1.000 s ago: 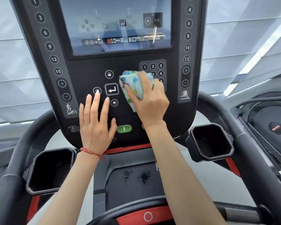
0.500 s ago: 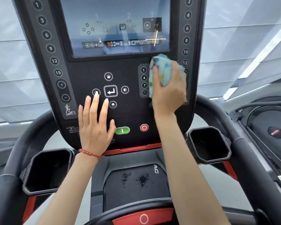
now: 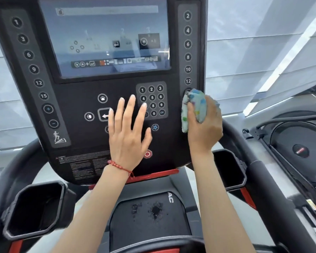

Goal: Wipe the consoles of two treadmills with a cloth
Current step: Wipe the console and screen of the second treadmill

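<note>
The black treadmill console (image 3: 77,99) fills the upper middle, with a lit screen (image 3: 106,37), a number keypad and button strips down both sides. My right hand (image 3: 204,128) is shut on a bunched pale cloth with coloured dots (image 3: 193,106), pressing it against the lower part of the right button strip at the console's edge. My left hand (image 3: 128,132) lies flat and open on the console's middle, fingers spread, covering the arrow buttons and the green button. A red bead bracelet is on that wrist.
Black cup holders sit at lower left (image 3: 33,209) and right (image 3: 228,168). Curved black handrails (image 3: 263,179) flank the console. A second machine (image 3: 299,148) stands at the right. A stained black tray (image 3: 150,212) lies below the console, window blinds behind.
My right hand has carried the cloth from the console's middle over the keypad to the right button strip. My left hand has shifted right, from the left arrow buttons toward the centre.
</note>
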Action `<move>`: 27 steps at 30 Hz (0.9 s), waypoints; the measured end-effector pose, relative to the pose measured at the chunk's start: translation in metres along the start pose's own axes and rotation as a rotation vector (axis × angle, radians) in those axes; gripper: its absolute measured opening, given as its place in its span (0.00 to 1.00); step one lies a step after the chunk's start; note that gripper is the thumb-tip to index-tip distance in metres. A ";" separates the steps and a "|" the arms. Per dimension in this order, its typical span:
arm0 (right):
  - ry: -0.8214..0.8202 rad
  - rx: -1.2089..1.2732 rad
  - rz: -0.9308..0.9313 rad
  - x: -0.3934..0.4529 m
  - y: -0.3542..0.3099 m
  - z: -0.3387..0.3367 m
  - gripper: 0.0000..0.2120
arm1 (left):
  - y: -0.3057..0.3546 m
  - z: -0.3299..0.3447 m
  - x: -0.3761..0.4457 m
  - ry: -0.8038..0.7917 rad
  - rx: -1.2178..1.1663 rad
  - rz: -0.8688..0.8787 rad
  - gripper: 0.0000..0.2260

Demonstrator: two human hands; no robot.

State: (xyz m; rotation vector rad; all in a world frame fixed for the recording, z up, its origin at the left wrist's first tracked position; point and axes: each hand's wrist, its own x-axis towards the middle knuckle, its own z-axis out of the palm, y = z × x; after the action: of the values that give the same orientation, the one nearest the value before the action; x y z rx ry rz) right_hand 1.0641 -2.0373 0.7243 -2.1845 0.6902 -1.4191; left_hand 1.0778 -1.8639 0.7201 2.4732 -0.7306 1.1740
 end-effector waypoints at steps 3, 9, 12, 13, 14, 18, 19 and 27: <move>-0.014 0.021 0.028 -0.001 0.001 0.001 0.20 | 0.010 0.010 0.015 -0.005 -0.009 -0.013 0.22; 0.030 0.103 -0.067 0.038 -0.022 0.014 0.19 | 0.009 0.022 0.019 -0.020 0.060 -0.014 0.22; 0.055 0.096 -0.139 0.077 -0.042 0.026 0.19 | 0.008 0.023 0.018 -0.015 0.063 -0.005 0.21; 0.061 0.097 -0.158 0.084 -0.045 0.028 0.19 | 0.008 0.023 0.018 -0.012 0.066 -0.005 0.21; 0.067 0.098 -0.169 0.087 -0.048 0.030 0.19 | 0.008 0.024 0.019 -0.007 0.072 -0.004 0.21; 0.064 0.099 -0.155 0.068 -0.037 0.028 0.20 | 0.009 0.026 0.018 0.015 0.086 -0.007 0.21; 0.054 0.093 -0.171 0.056 -0.030 0.026 0.20 | 0.009 0.026 0.018 0.019 0.090 -0.005 0.21; -0.013 0.074 -0.255 0.024 -0.004 0.015 0.16 | 0.009 0.025 0.019 0.023 0.094 -0.004 0.22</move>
State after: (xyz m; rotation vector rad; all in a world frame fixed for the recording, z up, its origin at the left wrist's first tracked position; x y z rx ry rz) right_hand 1.0870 -2.0477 0.7384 -2.2834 0.3573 -1.5257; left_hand 1.0983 -1.8892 0.7197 2.5319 -0.6792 1.2605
